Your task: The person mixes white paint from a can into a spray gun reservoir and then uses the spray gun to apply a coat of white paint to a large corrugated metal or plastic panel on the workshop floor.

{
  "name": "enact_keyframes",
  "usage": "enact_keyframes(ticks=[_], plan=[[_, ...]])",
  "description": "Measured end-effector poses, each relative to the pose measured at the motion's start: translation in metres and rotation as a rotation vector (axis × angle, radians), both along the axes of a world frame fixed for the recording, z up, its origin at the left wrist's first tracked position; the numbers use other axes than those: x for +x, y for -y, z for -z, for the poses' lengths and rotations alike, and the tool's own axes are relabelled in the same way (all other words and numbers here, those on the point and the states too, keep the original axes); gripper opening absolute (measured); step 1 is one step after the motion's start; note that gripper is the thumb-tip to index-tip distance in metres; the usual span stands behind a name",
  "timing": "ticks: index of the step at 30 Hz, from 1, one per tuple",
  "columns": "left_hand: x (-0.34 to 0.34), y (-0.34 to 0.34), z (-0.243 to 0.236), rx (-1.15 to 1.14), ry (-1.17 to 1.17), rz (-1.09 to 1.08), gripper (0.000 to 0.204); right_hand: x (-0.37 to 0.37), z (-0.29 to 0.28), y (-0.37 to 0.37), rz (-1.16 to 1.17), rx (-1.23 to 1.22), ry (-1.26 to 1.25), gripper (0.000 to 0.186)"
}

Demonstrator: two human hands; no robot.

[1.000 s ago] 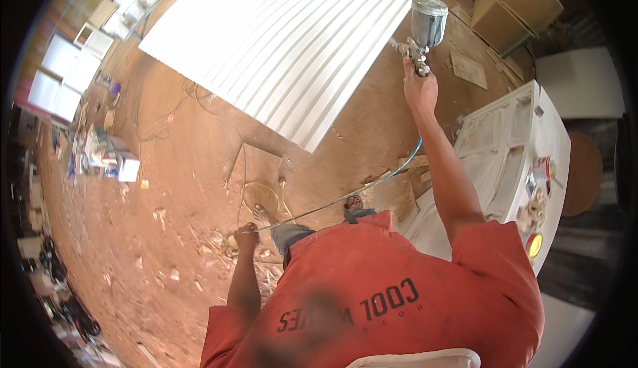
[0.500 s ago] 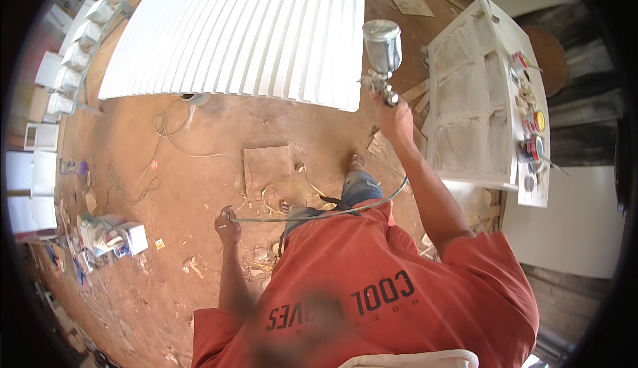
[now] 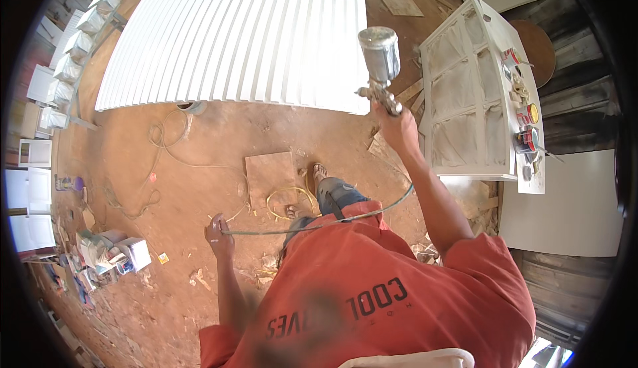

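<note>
My right hand (image 3: 399, 128) is wrapped round the grip of a metal spray gun (image 3: 380, 94) with a silver cup on top. The gun's nozzle points left, toward the near right corner of a large white ribbed panel (image 3: 232, 42). From the gun's grip a thin air hose (image 3: 319, 227) curves down past my right forearm and across my waist. Its other end runs into my left hand (image 3: 219, 230), which is closed round it at the left of my body. Beyond that hand the hose trails over the ground in loops.
On the right stands a white cabinet (image 3: 458, 95) with film-covered panels; open paint tins (image 3: 526, 140) sit on it. A brown board (image 3: 269, 178) lies by my feet. A box (image 3: 136, 253) and clutter are at the left. White box-like pieces (image 3: 66, 69) line the far left.
My right hand has brought the spray gun slightly nearer to me. My left hand has shifted left and down with the hose. One foot has stepped to the left.
</note>
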State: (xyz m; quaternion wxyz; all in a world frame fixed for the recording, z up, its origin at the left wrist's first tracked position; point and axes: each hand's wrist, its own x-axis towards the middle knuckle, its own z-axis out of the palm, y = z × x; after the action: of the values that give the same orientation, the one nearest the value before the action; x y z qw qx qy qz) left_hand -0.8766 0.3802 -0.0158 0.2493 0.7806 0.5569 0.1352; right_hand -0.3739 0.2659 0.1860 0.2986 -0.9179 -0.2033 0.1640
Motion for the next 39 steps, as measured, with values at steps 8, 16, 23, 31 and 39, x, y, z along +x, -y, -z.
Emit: enact_keyframes(ticks=[8,16,23,31,39], plan=[[0.020,0.014,-0.023,0.087,-0.108,0.025,0.020,0.092,0.016,-0.132,0.071,0.133,0.206,0.053],[0.044,0.014,0.044,-0.235,-0.173,0.191,0.014,0.099,0.007,-0.157,0.145,0.162,0.187,0.058],[0.045,-0.025,0.060,-0.240,-0.269,0.543,0.019,-0.008,0.052,-0.054,0.128,0.098,0.108,0.045],[0.177,-0.060,-0.003,-0.027,0.026,0.851,0.024,-0.134,0.020,0.056,0.186,0.148,-0.147,0.037],[0.349,-0.035,-0.079,0.205,-0.017,0.849,0.050,-0.121,0.032,0.107,0.348,0.439,0.063,0.033]])
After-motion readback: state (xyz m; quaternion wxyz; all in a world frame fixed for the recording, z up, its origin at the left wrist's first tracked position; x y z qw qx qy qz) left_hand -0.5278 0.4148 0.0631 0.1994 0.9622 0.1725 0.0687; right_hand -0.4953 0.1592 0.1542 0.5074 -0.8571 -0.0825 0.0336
